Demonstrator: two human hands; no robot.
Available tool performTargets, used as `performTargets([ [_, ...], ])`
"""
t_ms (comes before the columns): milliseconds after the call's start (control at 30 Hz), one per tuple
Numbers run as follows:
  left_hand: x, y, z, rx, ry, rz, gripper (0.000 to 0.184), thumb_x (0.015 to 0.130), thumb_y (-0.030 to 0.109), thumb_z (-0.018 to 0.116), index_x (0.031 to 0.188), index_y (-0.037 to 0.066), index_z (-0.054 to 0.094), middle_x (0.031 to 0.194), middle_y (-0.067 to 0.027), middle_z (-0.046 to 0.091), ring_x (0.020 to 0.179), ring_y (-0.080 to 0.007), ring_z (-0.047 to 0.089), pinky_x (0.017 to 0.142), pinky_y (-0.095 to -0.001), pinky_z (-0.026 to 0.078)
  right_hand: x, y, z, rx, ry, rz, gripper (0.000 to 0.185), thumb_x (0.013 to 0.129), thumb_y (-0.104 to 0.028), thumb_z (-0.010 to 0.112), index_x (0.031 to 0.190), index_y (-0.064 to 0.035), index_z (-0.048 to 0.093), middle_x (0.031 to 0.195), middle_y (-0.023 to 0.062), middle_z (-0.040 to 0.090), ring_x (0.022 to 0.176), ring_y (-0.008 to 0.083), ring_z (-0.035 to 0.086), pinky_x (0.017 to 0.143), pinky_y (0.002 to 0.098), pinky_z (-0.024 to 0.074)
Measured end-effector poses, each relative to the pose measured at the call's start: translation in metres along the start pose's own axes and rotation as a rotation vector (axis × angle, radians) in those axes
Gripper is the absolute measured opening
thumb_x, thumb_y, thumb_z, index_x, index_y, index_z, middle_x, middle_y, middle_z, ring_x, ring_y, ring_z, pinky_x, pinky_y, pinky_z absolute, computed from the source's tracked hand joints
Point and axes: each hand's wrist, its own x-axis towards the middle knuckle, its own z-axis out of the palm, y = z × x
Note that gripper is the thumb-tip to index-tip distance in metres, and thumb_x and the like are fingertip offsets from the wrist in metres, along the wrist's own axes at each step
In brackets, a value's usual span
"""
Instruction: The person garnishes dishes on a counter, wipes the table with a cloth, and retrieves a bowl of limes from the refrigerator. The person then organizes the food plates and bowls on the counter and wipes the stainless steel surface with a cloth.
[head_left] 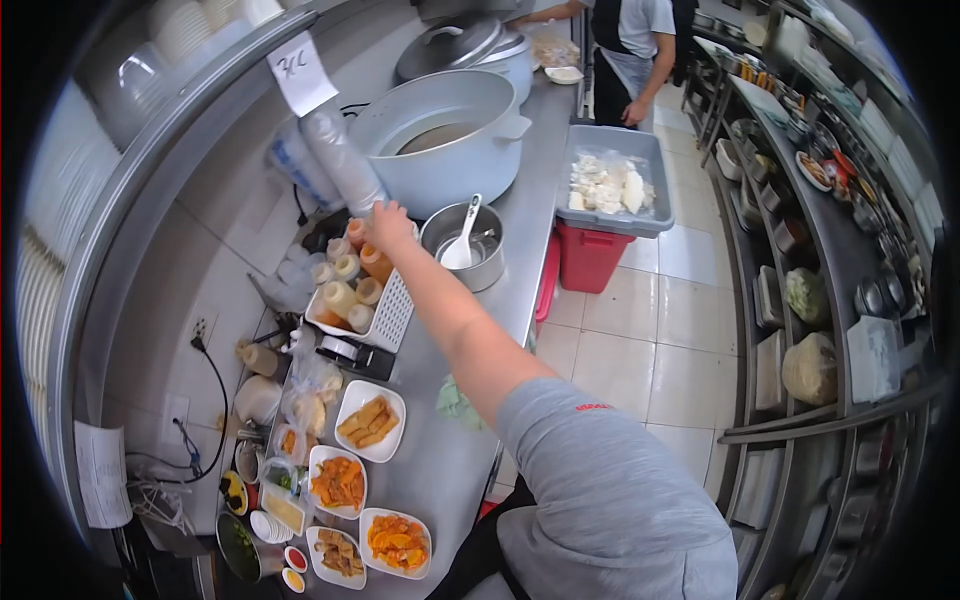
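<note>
One of my arms, in a grey sleeve, reaches across the steel counter point(430, 440). Its hand point(390, 225) is at the lower end of an upright roll of clear plastic point(343, 163), above a white basket point(396, 312) of squeeze bottles point(340, 298). The fingers look curled, but what they hold, if anything, is too small to tell. I cannot tell for certain which hand this is; it appears to be my left hand. A metal pot point(488, 262) with a white ladle point(458, 253) stands right beside the wrist. No other hand of mine shows.
Four white dishes of food, one with rolls point(370, 422), stand at the near end. Behind are a large pot point(455, 175) and a lidded one. A grey tub point(655, 215) sits on a red bin point(590, 262). A co-worker point(640, 40) stands beyond; shelves point(810, 330) line the right.
</note>
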Motion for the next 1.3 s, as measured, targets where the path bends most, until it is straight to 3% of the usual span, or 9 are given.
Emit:
performTargets([
  [233, 0.018, 0.008, 0.033, -0.222, -0.099, 0.107, 0.011, 0.071, 0.008, 0.056, 0.065, -0.001, 0.056, 0.065, -0.0145, 0.058, 0.055, -0.0253, 0.054, 0.053, -0.0334, 0.044, 0.009, 0.021, -0.020, 0.094, -0.211, -0.153, 0.069, 0.059, -0.033, 0.072, 0.114, -0.0086, 0.038, 0.110, 0.0152, 0.042, 0.099, 0.0309, 0.047, 0.081, 0.0387, 0.0437],
  [433, 0.034, -0.010, 0.065, -0.446, -0.074, 0.335, 0.013, 0.073, 0.010, 0.057, 0.070, -0.002, 0.057, 0.070, -0.0157, 0.060, 0.060, -0.0256, 0.055, 0.057, -0.0328, 0.045, -0.036, 0.007, -0.073, 0.234, 0.270, -0.395, 0.038, 0.068, -0.016, 0.061, 0.103, -0.0064, 0.050, 0.102, 0.0158, 0.051, 0.089, 0.0320, 0.052, 0.075, 0.0360, 0.0441],
  [567, 0.017, 0.071, 0.006, -0.286, -0.210, 0.046, 0.023, 0.074, 0.013, 0.061, 0.089, -0.004, 0.058, 0.081, -0.0172, 0.060, 0.073, -0.0240, 0.057, 0.068, -0.0295, 0.045, -0.100, 0.012, -0.088, 0.405, 0.176, -0.579, 0.006, 0.069, -0.008, 0.057, 0.071, -0.0023, 0.055, 0.069, 0.0129, 0.055, 0.067, 0.0312, 0.054, 0.061, 0.0373, 0.0434],
  [667, 0.058, -0.009, 0.046, -0.290, -0.374, 0.199, 0.025, 0.075, 0.014, 0.061, 0.093, -0.003, 0.058, 0.087, -0.0148, 0.059, 0.073, -0.0226, 0.055, 0.066, -0.0307, 0.045, -0.146, 0.025, -0.101, 0.401, 0.056, -0.665, 0.007, 0.069, -0.009, 0.058, 0.069, -0.0033, 0.054, 0.069, 0.0121, 0.054, 0.068, 0.0301, 0.054, 0.059, 0.0387, 0.0421],
  [733, 0.049, -0.006, 0.039, -0.386, -0.325, 0.056, 0.026, 0.075, 0.014, 0.062, 0.095, -0.002, 0.057, 0.089, -0.0129, 0.058, 0.073, -0.0220, 0.054, 0.065, -0.0315, 0.046, -0.179, 0.030, -0.119, 0.365, 0.004, -0.691, 0.007, 0.069, -0.009, 0.057, 0.069, -0.0042, 0.052, 0.068, 0.0111, 0.053, 0.068, 0.0293, 0.053, 0.058, 0.0395, 0.0420],
  [867, 0.025, 0.060, -0.027, -0.657, -0.336, -0.245, 0.028, 0.075, 0.011, 0.061, 0.100, 0.001, 0.055, 0.096, -0.0082, 0.054, 0.075, -0.0212, 0.052, 0.062, -0.0334, 0.047, -0.222, 0.048, -0.121, 0.368, 0.015, -0.679, 0.013, 0.068, -0.014, 0.061, 0.070, -0.0046, 0.052, 0.069, 0.0097, 0.052, 0.068, 0.0286, 0.053, 0.057, 0.0392, 0.0423],
  [1000, 0.018, 0.040, -0.047, -0.364, -0.197, 0.049, 0.022, 0.075, 0.008, 0.059, 0.094, -0.002, 0.058, 0.092, -0.0127, 0.059, 0.079, -0.0227, 0.055, 0.072, -0.0311, 0.045, -0.257, 0.098, -0.073, -0.163, -0.171, -0.510, 0.014, 0.068, -0.016, 0.059, 0.078, -0.0075, 0.057, 0.076, 0.0084, 0.055, 0.075, 0.0286, 0.054, 0.063, 0.0368, 0.0457],
  [1100, 0.008, 0.034, -0.061, -0.338, -0.217, -0.007, 0.023, 0.074, 0.009, 0.060, 0.093, -0.003, 0.058, 0.090, -0.0144, 0.060, 0.080, -0.0231, 0.056, 0.075, -0.0303, 0.044, -0.293, 0.134, -0.046, -0.308, -0.214, -0.532, 0.018, 0.066, -0.011, 0.057, 0.083, -0.0088, 0.059, 0.079, 0.0096, 0.056, 0.075, 0.0306, 0.056, 0.069, 0.0384, 0.0466],
  [1300, -0.007, 0.008, -0.072, -0.498, -0.230, -0.090, 0.022, 0.074, 0.009, 0.061, 0.091, -0.004, 0.059, 0.087, -0.0134, 0.060, 0.077, -0.0217, 0.055, 0.073, -0.0306, 0.044, -0.275, 0.131, -0.039, -0.056, -0.355, -0.339, 0.025, 0.064, -0.007, 0.056, 0.088, -0.0099, 0.060, 0.085, 0.0135, 0.057, 0.081, 0.0325, 0.057, 0.074, 0.0395, 0.0463],
])
